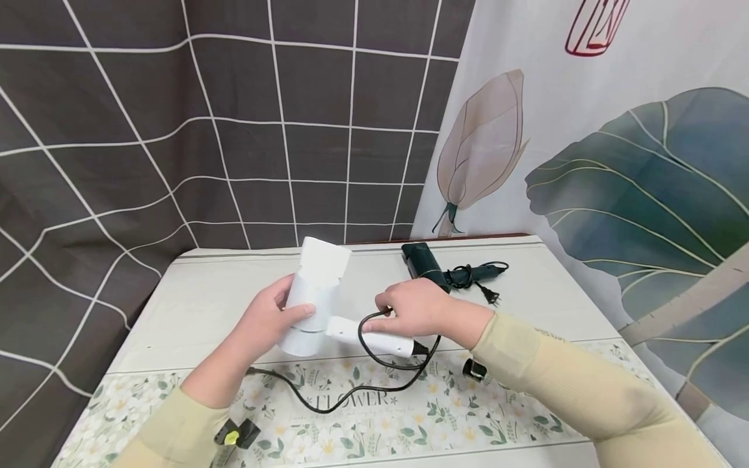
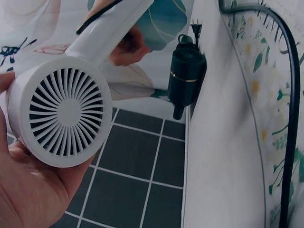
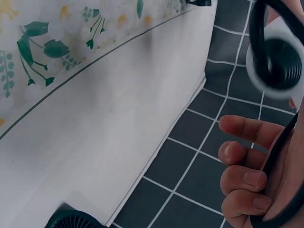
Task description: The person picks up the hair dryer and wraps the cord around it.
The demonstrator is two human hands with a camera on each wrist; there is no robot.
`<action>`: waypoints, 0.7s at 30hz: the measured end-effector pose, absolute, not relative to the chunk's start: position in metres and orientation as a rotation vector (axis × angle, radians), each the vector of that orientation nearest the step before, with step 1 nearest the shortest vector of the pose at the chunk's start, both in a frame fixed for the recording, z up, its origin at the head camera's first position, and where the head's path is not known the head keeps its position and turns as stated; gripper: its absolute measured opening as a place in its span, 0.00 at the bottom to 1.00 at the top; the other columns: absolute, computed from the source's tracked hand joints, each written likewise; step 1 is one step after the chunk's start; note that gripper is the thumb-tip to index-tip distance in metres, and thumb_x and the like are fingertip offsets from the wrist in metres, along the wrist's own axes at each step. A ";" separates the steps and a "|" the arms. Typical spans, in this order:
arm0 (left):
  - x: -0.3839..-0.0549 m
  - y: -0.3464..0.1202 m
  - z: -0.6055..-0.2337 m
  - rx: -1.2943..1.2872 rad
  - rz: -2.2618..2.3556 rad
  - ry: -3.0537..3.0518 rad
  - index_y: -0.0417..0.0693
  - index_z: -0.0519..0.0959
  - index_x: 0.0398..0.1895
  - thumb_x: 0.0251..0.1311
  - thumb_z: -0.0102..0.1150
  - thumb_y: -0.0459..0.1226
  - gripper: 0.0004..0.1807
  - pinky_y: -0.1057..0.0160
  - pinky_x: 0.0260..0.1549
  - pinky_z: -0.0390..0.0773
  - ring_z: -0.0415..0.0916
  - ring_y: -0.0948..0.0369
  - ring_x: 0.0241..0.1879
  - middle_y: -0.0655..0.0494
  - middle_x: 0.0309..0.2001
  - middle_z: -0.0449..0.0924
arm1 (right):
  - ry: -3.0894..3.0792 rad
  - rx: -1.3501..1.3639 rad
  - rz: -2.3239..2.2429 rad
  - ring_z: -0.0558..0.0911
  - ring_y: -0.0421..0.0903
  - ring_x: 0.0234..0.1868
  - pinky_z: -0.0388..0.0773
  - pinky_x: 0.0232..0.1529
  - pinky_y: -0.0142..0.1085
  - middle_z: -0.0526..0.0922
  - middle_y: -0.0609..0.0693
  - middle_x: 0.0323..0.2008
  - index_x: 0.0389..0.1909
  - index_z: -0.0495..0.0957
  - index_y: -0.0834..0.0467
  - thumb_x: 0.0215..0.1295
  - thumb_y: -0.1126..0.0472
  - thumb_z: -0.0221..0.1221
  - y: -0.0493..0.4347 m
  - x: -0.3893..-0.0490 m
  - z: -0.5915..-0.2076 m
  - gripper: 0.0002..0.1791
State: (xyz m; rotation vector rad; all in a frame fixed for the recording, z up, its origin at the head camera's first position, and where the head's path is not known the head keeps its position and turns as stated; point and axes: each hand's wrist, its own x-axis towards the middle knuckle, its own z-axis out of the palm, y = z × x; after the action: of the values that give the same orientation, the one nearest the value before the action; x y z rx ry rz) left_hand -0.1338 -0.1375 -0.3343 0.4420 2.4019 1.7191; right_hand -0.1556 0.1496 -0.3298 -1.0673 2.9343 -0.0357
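A white hair dryer (image 1: 318, 296) is held above the table, its barrel gripped by my left hand (image 1: 266, 322), thumb across the side. Its round slotted vent (image 2: 69, 111) fills much of the left wrist view, with the palm (image 2: 42, 194) behind it. My right hand (image 1: 418, 307) is over the dryer's white handle (image 1: 374, 337). Curled fingers of that hand hold the black cord (image 3: 285, 216), which runs through the palm in the right wrist view. From the handle's end the cord loops round and trails left over the table.
A dark green hair dryer (image 1: 422, 261) lies at the back of the table, its cord wound round the handle and its plug (image 1: 489, 294) loose. The tablecloth (image 1: 210, 292) is white with a flowered band. A dark checked curtain (image 1: 316, 84) hangs behind.
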 end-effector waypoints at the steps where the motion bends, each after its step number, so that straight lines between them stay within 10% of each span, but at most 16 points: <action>1: -0.134 -0.139 -0.333 0.455 1.720 2.392 0.38 0.63 0.72 0.63 0.61 0.39 0.35 0.51 0.46 0.82 0.78 0.44 0.54 0.36 0.60 0.75 | 2.935 -1.057 -0.027 0.69 0.37 0.19 0.64 0.19 0.35 0.70 0.37 0.21 0.25 0.72 0.43 0.63 0.25 0.47 0.150 -0.156 -0.330 0.27; 10: -0.130 -0.133 -0.333 0.511 1.739 2.268 0.32 0.60 0.71 0.65 0.57 0.36 0.34 0.51 0.44 0.83 0.80 0.47 0.49 0.32 0.58 0.75 | 2.801 -0.889 -0.167 0.71 0.37 0.19 0.68 0.22 0.35 0.71 0.37 0.16 0.22 0.73 0.41 0.62 0.27 0.51 0.146 -0.156 -0.328 0.24; 21: -0.132 -0.123 -0.353 0.369 1.947 2.118 0.35 0.63 0.69 0.67 0.43 0.44 0.31 0.56 0.45 0.80 0.78 0.53 0.44 0.40 0.47 0.77 | 2.566 -0.980 -0.542 0.69 0.39 0.25 0.68 0.32 0.34 0.69 0.42 0.22 0.30 0.70 0.53 0.74 0.60 0.52 0.135 -0.159 -0.334 0.10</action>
State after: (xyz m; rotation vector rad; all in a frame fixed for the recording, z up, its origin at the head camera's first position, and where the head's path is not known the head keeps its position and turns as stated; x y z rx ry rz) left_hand -0.1317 -0.1231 -0.3534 0.3687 2.1176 1.9473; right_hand -0.1590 0.1350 -0.3339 -0.9805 2.5658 -0.5416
